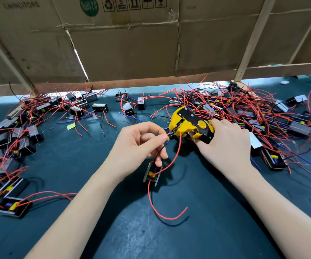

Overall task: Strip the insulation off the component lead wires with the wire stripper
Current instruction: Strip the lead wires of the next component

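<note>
Now | left hand (141, 144) pinches red lead wire (177, 146); right hand (225, 139) grips wire stripper (190, 122); wire seemingly inside.

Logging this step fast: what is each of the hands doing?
Left hand: pinching lead wires.
Right hand: gripping wire stripper.

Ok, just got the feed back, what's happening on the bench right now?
A person is stripping leads. The right hand grips the yellow wire stripper, while the left hand pinches a wire end and feeds it toward the stripper's head. The component being worked on hangs under the left hand, its long red lead trailing over the green mat. Piles of similar components with red wires lie on the left and the right.
</note>
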A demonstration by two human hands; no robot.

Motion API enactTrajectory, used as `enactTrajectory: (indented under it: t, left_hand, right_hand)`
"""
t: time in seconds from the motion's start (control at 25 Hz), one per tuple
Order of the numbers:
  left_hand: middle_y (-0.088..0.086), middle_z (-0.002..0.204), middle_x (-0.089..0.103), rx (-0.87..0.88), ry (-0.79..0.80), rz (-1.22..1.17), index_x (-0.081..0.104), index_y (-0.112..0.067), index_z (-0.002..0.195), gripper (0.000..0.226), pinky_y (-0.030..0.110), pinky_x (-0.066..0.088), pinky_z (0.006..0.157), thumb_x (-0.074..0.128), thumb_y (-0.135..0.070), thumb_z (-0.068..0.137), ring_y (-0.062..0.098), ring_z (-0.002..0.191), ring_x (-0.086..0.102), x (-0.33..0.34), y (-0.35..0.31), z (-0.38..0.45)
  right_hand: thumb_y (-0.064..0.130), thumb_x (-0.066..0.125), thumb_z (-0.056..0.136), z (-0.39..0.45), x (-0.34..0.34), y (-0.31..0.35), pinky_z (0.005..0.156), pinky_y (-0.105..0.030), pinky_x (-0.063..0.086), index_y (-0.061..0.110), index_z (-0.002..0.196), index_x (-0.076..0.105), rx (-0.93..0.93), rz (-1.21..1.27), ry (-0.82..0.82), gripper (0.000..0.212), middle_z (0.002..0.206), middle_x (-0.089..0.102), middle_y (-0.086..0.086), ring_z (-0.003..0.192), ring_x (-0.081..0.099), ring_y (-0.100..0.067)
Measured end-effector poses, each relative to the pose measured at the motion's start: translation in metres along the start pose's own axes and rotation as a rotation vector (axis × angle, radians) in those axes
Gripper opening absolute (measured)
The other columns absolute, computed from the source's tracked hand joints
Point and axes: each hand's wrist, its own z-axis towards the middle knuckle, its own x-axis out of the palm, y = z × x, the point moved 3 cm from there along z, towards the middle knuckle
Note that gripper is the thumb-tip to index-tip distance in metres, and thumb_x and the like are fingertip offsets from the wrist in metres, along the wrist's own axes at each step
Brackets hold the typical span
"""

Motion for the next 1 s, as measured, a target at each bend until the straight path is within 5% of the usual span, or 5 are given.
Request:
enactTrajectory:
  t: [0.24,0.52,0.76,1.0]
  left_hand:
    - [0.011,0.068,0.073,-0.079,-0.017,0.03,0.062,-0.006,0.088,0.009,0.016,0.04,0.051,0.058,-0.009,0.096,0.019,0.051,0.066,0.006,0.006,0.0]
    - [0.009,0.069,0.074,-0.098,-0.001,0.04,0.06,-0.006,0.089,0.009,0.014,0.04,0.051,0.057,-0.009,0.096,0.018,0.054,0.069,0.01,0.007,0.001]
    - [0.009,0.072,0.075,-0.076,-0.039,0.017,0.056,-0.006,0.092,0.009,0.031,0.046,0.066,0.054,-0.011,0.099,0.024,0.063,0.074,0.011,0.006,0.001]
    - [0.013,0.071,0.074,-0.097,-0.088,-0.039,0.057,-0.009,0.086,0.012,0.013,0.043,0.051,0.055,-0.007,0.097,0.024,0.064,0.074,0.02,0.009,0.0]
  right_hand:
    - [0.055,0.065,0.076,0.0,0.0,0.004,0.071,-0.038,0.028,0.013,0.082,0.056,-0.011,-0.038,0.01,0.043,0.087,0.063,-0.01,0.085,0.058,-0.036]
    - [0.058,0.048,0.073,0.001,-0.007,0.007,0.071,-0.039,0.032,0.019,0.073,0.043,-0.066,-0.015,-0.009,0.039,0.078,0.062,-0.008,0.077,0.058,-0.035]
    - [0.056,0.06,0.075,0.001,-0.002,0.003,0.076,-0.039,0.032,0.015,0.081,0.056,-0.042,-0.112,0.06,0.041,0.087,0.064,-0.008,0.086,0.059,-0.033]
    - [0.055,0.06,0.077,0.0,-0.003,0.007,0.081,-0.04,0.032,0.022,0.074,0.043,-0.008,-0.036,0.074,0.037,0.085,0.061,-0.004,0.088,0.059,-0.032]
